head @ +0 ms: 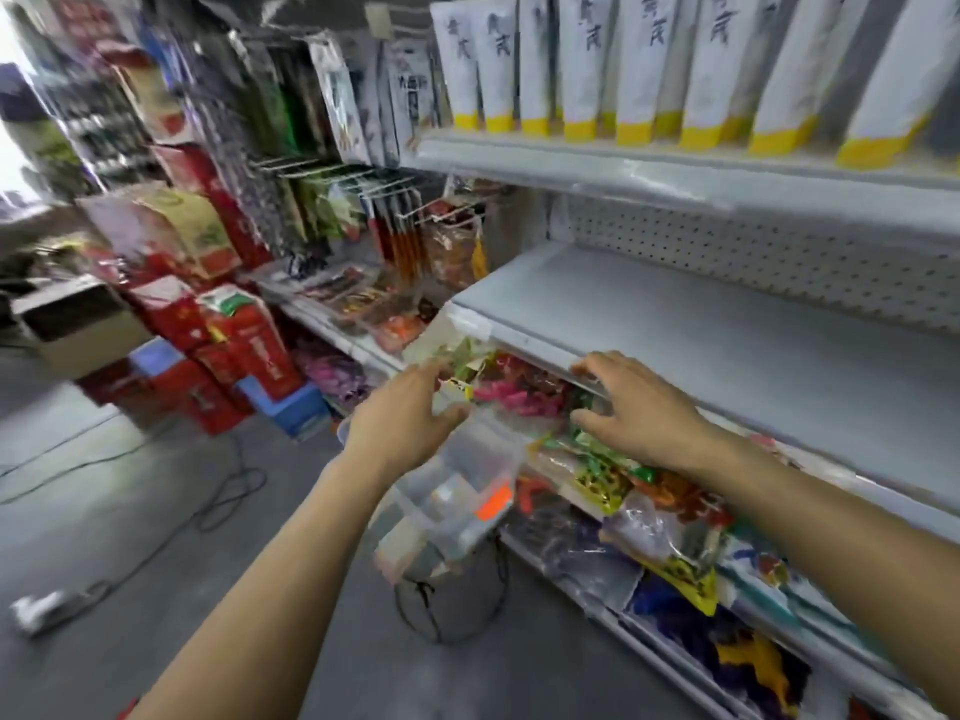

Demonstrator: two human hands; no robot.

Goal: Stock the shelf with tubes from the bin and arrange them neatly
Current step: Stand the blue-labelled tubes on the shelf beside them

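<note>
White tubes with yellow caps (582, 65) stand upright in a row on the top shelf (649, 168). The grey middle shelf (727, 324) below them carries nothing. A clear plastic bin (457, 491) with an orange label sits low in front of the shelving; motion blur hides what is inside it. My left hand (410, 413) hovers over the bin's far rim with its fingers loosely spread. My right hand (634, 407) reaches to the front lip of the middle shelf, fingers spread, holding nothing.
Bags of colourful goods (613, 475) fill the lower shelf under my hands. Red cartons (228, 350) and a blue stool (301, 407) are stacked on the floor at left. Packets hang on hooks (332, 200) beyond. Cables (218, 491) trail across the grey floor.
</note>
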